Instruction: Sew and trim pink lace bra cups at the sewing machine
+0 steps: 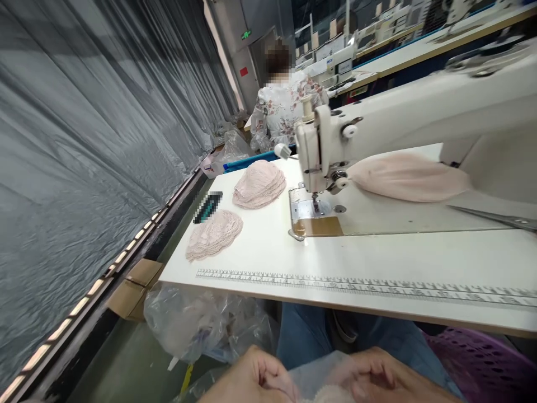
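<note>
Both hands are low at the bottom edge, in my lap below the table. My left hand (255,378) has its fingers curled around a clear plastic bag (312,372). My right hand (377,378) is also curled, gripping the same bag, with pale lace fabric (331,394) showing between the hands. On the white table (377,257) lie two stacks of pink lace pieces, one nearer (213,234) and one farther (260,184). A white sewing machine (377,134) stands behind, with pink fabric (409,176) piled under its arm.
A ruler strip (364,284) runs along the table's front. A dark phone (207,207) lies by the lace. Plastic bags (201,322) and cardboard boxes (134,288) sit on the floor left. A purple basket (482,364) is at right. Another person (285,103) sits ahead.
</note>
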Action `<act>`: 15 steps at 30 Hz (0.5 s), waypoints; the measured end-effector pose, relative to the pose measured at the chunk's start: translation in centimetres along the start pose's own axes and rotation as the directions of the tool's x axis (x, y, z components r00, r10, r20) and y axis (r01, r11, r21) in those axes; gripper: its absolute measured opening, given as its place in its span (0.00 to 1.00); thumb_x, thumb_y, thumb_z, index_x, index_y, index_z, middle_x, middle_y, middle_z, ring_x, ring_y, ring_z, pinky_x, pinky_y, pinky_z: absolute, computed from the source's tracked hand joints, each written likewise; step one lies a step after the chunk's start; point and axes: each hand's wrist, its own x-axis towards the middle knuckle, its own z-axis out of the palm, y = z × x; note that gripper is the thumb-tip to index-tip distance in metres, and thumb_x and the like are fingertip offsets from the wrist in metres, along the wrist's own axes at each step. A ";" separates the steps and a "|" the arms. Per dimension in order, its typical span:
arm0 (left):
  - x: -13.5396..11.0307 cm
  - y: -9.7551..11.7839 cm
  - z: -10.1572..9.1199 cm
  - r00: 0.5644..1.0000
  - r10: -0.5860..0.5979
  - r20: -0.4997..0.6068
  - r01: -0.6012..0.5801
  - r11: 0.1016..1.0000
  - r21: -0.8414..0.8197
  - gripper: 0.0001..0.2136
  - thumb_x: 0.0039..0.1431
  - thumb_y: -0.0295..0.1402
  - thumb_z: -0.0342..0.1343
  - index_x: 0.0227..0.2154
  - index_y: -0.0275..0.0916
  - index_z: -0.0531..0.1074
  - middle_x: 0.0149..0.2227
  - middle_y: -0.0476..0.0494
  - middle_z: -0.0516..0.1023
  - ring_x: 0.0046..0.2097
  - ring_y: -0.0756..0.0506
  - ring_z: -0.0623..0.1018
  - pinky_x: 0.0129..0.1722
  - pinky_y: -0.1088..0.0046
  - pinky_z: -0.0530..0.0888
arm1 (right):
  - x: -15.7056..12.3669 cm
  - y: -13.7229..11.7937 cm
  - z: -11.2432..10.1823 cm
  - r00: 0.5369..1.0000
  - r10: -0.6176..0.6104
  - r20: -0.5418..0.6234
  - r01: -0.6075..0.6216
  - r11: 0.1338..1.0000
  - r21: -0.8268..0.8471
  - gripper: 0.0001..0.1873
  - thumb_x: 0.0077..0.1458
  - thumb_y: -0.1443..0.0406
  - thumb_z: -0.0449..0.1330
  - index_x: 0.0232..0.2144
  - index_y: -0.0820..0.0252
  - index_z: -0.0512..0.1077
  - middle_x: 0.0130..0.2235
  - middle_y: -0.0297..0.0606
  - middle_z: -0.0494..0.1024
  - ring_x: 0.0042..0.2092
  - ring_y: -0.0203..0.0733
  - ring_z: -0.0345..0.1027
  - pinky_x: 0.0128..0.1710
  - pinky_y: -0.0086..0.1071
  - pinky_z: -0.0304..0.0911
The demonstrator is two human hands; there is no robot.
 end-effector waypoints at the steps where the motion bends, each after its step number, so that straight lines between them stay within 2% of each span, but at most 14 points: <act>1: -0.2 0.4 0.2 1.000 0.000 -0.005 0.000 1.000 -0.007 0.27 0.35 0.54 0.70 0.30 0.33 0.82 0.22 0.48 0.73 0.22 0.55 0.64 0.25 0.79 0.61 | 0.3 0.0 0.0 1.000 -0.013 0.011 0.013 1.000 0.003 0.24 0.53 0.46 0.63 0.39 0.60 0.81 0.29 0.35 0.75 0.31 0.38 0.65 0.32 0.28 0.55; 5: -0.4 1.5 0.7 0.999 -0.034 -0.032 0.032 0.997 -0.070 0.29 0.24 0.51 0.74 0.28 0.32 0.82 0.25 0.46 0.76 0.26 0.53 0.69 0.30 0.78 0.67 | 0.8 -0.3 -0.2 0.999 -0.010 0.034 0.010 1.000 0.010 0.22 0.56 0.48 0.61 0.35 0.60 0.81 0.30 0.35 0.74 0.32 0.37 0.63 0.33 0.29 0.56; 8: -0.4 1.7 0.7 0.999 -0.039 -0.012 0.038 0.997 -0.074 0.29 0.25 0.51 0.74 0.29 0.32 0.82 0.26 0.44 0.77 0.28 0.51 0.73 0.35 0.74 0.71 | 0.5 -0.8 -0.5 0.996 0.019 0.086 -0.020 1.000 0.014 0.21 0.57 0.48 0.60 0.36 0.58 0.81 0.28 0.32 0.69 0.29 0.34 0.58 0.30 0.27 0.52; 11: 0.0 1.8 0.9 0.999 -0.028 0.038 0.032 0.994 -0.103 0.30 0.26 0.53 0.72 0.29 0.32 0.81 0.28 0.43 0.78 0.30 0.48 0.75 0.39 0.71 0.72 | 0.5 -1.2 -0.4 0.989 0.065 0.135 -0.067 0.998 0.007 0.22 0.54 0.47 0.63 0.35 0.59 0.80 0.26 0.30 0.65 0.27 0.32 0.54 0.26 0.26 0.48; 15: 0.5 2.1 1.3 0.998 -0.040 0.039 0.044 0.994 -0.098 0.30 0.21 0.51 0.74 0.28 0.33 0.81 0.26 0.47 0.76 0.28 0.51 0.71 0.33 0.76 0.69 | 1.6 -1.4 0.9 0.986 0.148 0.072 -0.131 0.971 -0.202 0.21 0.45 0.49 0.68 0.32 0.60 0.80 0.25 0.29 0.65 0.28 0.34 0.55 0.26 0.26 0.49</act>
